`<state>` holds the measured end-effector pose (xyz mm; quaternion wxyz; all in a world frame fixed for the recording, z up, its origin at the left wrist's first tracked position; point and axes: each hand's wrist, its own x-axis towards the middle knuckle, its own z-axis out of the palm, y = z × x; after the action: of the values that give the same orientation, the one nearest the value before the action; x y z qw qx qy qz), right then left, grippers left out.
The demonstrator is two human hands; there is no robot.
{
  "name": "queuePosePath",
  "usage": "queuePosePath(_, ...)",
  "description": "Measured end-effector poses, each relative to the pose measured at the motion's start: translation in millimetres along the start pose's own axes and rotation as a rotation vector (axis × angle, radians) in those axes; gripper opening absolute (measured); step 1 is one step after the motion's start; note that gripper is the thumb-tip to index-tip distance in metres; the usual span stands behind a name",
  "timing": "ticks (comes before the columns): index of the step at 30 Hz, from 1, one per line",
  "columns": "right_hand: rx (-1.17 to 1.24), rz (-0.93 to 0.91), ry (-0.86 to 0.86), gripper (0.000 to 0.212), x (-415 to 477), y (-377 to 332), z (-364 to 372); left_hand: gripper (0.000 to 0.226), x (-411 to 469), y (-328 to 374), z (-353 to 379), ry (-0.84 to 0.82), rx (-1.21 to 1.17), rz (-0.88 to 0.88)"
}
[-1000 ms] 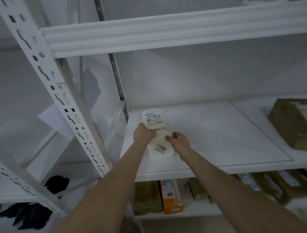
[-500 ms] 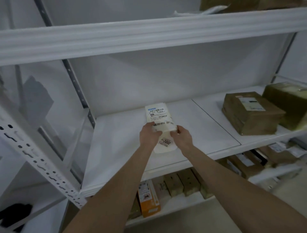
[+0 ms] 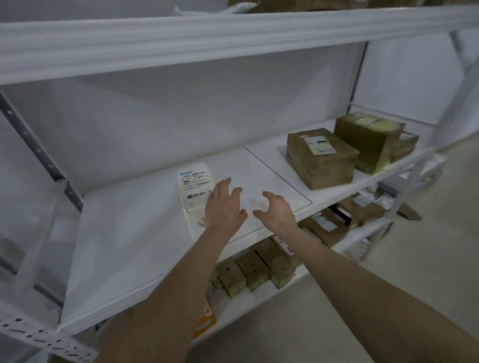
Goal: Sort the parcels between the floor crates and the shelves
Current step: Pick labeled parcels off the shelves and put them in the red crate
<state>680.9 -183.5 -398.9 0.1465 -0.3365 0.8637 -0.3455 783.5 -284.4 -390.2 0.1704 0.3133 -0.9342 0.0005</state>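
The flat white soft-plastic mailer [image 3: 194,187] with a printed label lies on the smooth white shelf board [image 3: 124,233], partly under our left hand [image 3: 224,205], which like our right hand [image 3: 279,212] is loosely spread, holding nothing.

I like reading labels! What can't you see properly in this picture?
Head view:
1. White parcel: print too small and blurred; the left hand covers part of it.
2. Top-shelf parcels: cut off by the upper edge.
3. Lower-shelf boxes: partly hidden by the shelf board and forearms.
4. Floor crates: not in view.
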Motion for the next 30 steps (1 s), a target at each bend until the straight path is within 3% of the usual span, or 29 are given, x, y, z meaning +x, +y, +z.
queuePosePath(8,-0.169,0.102,0.119,0.062,-20,117,-96,0.062,8,138,37,-0.186,-0.011,0.146)
queuePosePath(19,-0.343,0.154,0.095,0.057,-44,289,-246,0.065,13,365,83,-0.373,-0.090,0.224)
queuePosePath(30,-0.371,0.220,0.058,0.059,5,422,-308,0.061,69,490,169,-0.450,-0.033,0.288)
